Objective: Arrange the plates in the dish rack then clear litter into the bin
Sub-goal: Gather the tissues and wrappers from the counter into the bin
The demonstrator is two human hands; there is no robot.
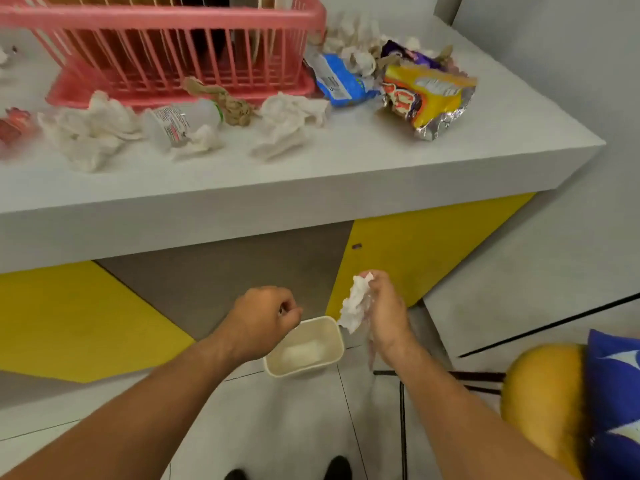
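The fingers of the right hand pinch a crumpled white tissue just above the right rim of the small cream bin, and the left hand hovers over the bin's left rim, fingers curled on nothing visible. The tissue hangs off the bin's centre, so a release here could land it on the floor. Above and beyond the bin, the bench carries more tissues, a yellow snack wrapper and the pink dish rack holding plates.
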